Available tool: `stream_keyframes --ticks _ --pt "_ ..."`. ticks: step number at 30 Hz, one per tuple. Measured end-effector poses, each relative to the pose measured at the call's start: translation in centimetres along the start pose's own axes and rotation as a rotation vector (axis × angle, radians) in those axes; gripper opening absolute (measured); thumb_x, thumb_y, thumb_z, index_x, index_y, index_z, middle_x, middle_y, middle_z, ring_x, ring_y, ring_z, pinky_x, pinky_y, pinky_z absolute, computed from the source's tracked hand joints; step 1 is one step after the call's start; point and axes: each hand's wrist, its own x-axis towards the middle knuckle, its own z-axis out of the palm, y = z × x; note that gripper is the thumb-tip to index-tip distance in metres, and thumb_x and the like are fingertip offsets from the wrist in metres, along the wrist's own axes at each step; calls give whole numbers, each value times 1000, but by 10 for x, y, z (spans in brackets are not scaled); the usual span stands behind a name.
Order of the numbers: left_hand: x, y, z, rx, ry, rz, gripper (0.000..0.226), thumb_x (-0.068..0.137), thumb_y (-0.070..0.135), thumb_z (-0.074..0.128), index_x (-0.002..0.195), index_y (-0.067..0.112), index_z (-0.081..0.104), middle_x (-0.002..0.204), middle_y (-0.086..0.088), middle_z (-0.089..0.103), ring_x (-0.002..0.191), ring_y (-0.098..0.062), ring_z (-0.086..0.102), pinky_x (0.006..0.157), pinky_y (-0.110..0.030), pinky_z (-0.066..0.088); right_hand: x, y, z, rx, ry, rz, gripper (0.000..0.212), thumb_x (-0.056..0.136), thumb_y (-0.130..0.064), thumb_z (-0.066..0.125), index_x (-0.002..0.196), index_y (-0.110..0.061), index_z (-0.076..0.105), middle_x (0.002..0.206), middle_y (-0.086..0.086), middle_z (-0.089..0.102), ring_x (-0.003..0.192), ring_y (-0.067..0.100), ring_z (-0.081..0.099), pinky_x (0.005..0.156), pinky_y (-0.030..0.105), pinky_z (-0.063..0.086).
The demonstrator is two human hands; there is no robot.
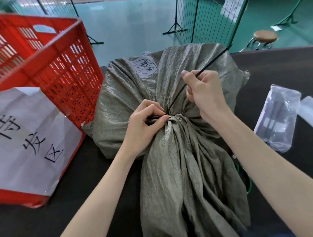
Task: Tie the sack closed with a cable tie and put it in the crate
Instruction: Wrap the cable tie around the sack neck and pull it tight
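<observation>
Head view | red crate (46, 61) stood left on dark counter (98, 178) | left hand (146, 125) fingers pinched the cable tie (196, 78) head at the sack (178, 137) neck | right hand (206, 95) fingers clamped its tail | clear bag (277, 117) lay right.

Dark table (100, 197) bears grey sack (184, 165); red crate (51, 73) left of the grip, clear packet (277, 117) right.

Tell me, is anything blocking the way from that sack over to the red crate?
Nothing visible does. The grey-green woven sack lies on the dark table right beside the red slatted plastic crate, whose open top shows nothing over it. Both hands are on the black cable tie at the sack's neck.
</observation>
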Motion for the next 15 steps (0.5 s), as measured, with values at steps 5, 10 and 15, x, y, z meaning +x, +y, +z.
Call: stream_keyframes --ticks 5,10,15 --pt "-2 0 4 39 16 6 12 82 15 71 78 7 63 89 -2 52 82 -8 53 77 -25 43 3 -12 -6 108 49 14 55 95 -7 50 45 -17 31 35 -10 26 33 10 20 52 35 17" --pt "-6 -4 6 60 27 3 12 85 19 68 80 10 63 88 2 50 83 -11 53 78 -29 45 2 -7 -6 206 123 90 52 94 -9 52 46 -15 33 37 -7 28 35 12 21 43 25 21" --pt "-15 -11 8 33 60 -30 9 85 13 69 83 6 65 89 -6 52 83 -10 53 77 -20 43 -2 7 -3 212 92 176 50 92 -13 57 49 -20 32 41 -5 25 40 14 19 39 22 20"
